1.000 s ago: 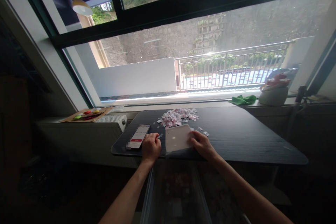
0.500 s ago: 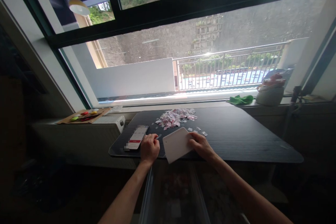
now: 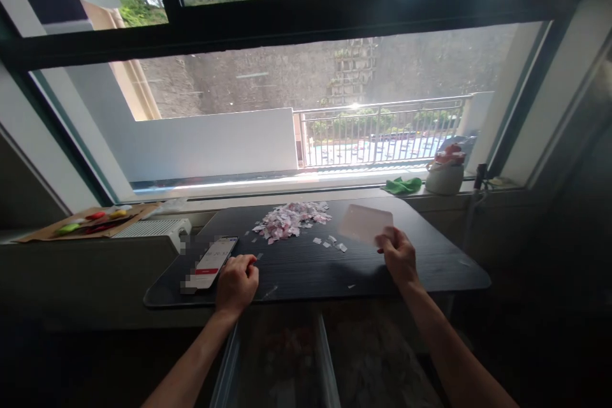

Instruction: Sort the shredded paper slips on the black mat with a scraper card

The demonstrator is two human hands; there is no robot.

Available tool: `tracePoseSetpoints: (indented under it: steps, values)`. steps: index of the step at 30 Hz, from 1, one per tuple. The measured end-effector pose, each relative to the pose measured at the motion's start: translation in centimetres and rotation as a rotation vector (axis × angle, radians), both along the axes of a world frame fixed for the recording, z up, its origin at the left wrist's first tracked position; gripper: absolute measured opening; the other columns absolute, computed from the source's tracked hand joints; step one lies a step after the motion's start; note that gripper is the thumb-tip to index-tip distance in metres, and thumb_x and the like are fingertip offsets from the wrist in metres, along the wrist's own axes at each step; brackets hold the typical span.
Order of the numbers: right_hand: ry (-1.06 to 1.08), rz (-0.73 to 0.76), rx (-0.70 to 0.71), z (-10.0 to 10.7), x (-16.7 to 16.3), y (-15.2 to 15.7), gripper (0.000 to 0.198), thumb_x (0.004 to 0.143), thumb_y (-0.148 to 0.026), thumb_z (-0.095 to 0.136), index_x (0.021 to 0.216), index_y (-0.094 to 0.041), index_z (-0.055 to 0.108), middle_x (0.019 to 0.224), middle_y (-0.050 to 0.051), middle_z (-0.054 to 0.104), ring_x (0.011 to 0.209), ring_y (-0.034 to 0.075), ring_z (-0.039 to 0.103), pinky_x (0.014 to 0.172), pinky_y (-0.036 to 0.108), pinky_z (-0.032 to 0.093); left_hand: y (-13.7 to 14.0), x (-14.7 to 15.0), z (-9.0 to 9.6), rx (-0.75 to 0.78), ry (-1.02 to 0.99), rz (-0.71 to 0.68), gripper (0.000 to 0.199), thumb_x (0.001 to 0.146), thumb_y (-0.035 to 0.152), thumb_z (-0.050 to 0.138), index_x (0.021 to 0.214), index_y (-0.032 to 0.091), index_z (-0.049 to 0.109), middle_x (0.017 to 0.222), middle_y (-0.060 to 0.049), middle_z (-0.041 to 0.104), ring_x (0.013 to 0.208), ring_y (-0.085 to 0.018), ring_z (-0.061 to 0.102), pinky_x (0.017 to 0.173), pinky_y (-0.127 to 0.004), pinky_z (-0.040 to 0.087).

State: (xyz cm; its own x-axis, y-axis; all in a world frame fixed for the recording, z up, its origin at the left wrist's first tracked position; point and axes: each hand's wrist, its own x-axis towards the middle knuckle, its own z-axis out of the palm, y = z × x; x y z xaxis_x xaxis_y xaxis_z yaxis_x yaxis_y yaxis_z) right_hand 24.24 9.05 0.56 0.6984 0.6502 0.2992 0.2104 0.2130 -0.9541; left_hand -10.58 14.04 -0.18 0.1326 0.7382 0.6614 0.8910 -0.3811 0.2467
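Note:
My right hand grips a flat white plastic card by its lower right corner; the card has rounded corners, is blurred, and is held above the table. Resting at the table's front left, my left hand has its fingers curled in, and I see nothing in them. Just left of it lies a phone with a lit screen. Farther back is a heap of small white and pinkish paper scraps. Several loose scraps lie between the heap and my right hand.
The dark table stands under a large window. An open drawer or bin is below its front edge. A green cloth and a whitish pot sit on the sill. At left, cardboard with colourful items lies by a radiator.
My right hand has moved right and up with the white card, away from my left hand. The view has turned to the right. My left hand stays beside the phone.

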Motion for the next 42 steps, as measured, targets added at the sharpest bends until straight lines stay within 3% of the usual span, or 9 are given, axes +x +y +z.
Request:
tracePoseSetpoints:
  steps: [9,16,21,27,42]
  values:
    - [-0.192,-0.069,-0.104,0.6,-0.6,-0.8,0.033,0.067,-0.032,0.047,0.092,-0.017,0.062,0.074,0.005,0.062,0.069,0.021,0.055,0.064,0.032,0.045,0.1,-0.2,0.1,0.009,0.016,-0.008,0.022,0.074,0.021,0.039,0.076,0.02,0.061,0.075,-0.006,0.066,0.076,-0.023,0.058,0.074,-0.036,0.046]
    - [-0.207,-0.145,-0.105,0.5,-0.5,-0.9,0.035,0.067,-0.033,0.045,0.093,-0.017,0.062,0.076,0.005,0.063,0.072,0.022,0.056,0.066,0.032,0.044,-0.1,-0.1,0.1,0.007,0.008,-0.003,0.022,0.074,0.021,0.039,0.076,0.02,0.061,0.075,-0.005,0.065,0.077,-0.023,0.058,0.074,-0.036,0.046]
    - [-0.237,0.091,-0.105,0.6,-0.8,-1.0,0.034,0.066,-0.034,0.049,0.092,-0.017,0.063,0.074,0.003,0.063,0.069,0.02,0.056,0.064,0.03,0.044,0.0,-0.1,0.0,0.019,0.009,-0.002,0.021,0.074,0.021,0.039,0.075,0.021,0.06,0.074,-0.005,0.065,0.076,-0.023,0.058,0.074,-0.035,0.045]
    - [-0.172,-0.027,-0.084,0.9,-0.9,-1.2,0.033,0.067,-0.032,0.045,0.09,-0.016,0.062,0.074,0.004,0.062,0.068,0.02,0.055,0.063,0.03,0.044,0.1,-0.2,-0.1,0.02,0.023,-0.005,0.022,0.076,0.022,0.038,0.076,0.02,0.06,0.075,-0.006,0.065,0.077,-0.024,0.058,0.074,-0.036,0.045]
    - [-0.208,0.093,-0.035,0.6,-1.0,-1.1,0.032,0.065,-0.032,0.048,0.087,-0.015,0.064,0.069,0.003,0.062,0.065,0.018,0.053,0.06,0.028,0.043,-0.2,0.0,0.4,-0.018,0.047,0.013,0.025,0.076,0.021,0.037,0.078,0.018,0.062,0.077,-0.007,0.066,0.078,-0.023,0.059,0.076,-0.036,0.045]
